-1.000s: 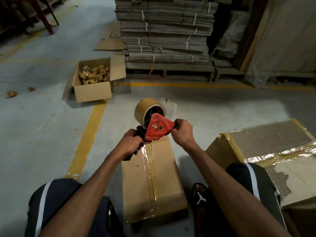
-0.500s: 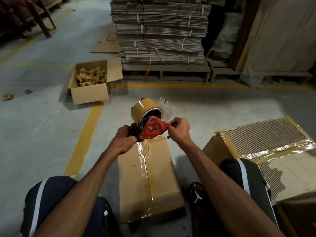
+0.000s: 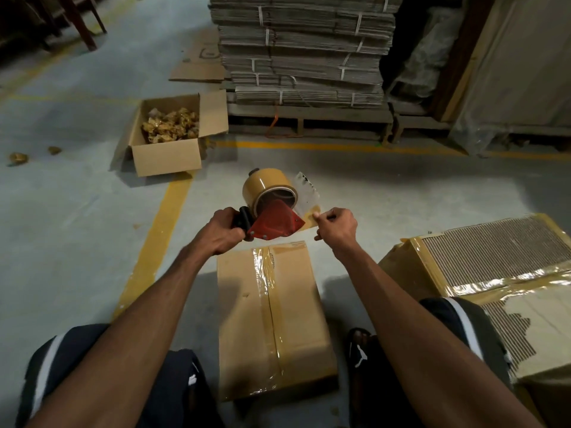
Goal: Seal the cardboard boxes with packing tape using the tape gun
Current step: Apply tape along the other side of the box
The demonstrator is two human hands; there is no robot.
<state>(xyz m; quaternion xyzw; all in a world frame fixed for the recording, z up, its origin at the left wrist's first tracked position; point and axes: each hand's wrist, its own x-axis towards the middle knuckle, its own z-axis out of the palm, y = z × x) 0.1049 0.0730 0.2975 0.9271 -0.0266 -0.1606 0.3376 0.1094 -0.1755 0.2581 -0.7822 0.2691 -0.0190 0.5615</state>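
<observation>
A red tape gun (image 3: 276, 223) with a brown tape roll (image 3: 268, 188) hangs in the air above the far end of a narrow cardboard box (image 3: 272, 316). My left hand (image 3: 221, 230) grips its black handle. My right hand (image 3: 335, 227) pinches the loose end of the tape (image 3: 310, 219) at the gun's right side. A clear plastic flap (image 3: 306, 191) stands up behind the roll. The box lies on the floor between my knees, with shiny tape running along its centre seam.
An open carton (image 3: 168, 157) of crumpled brown tape scraps sits on the floor at the far left. A pallet of bundled flat cardboard (image 3: 302, 50) stands behind. A larger taped box (image 3: 494, 267) with torn corrugated top is at my right. Yellow lines mark the floor.
The tape gun has tilted flatter and shifted slightly away from the box. My right hand has moved right, drawing the tape end out from the gun.
</observation>
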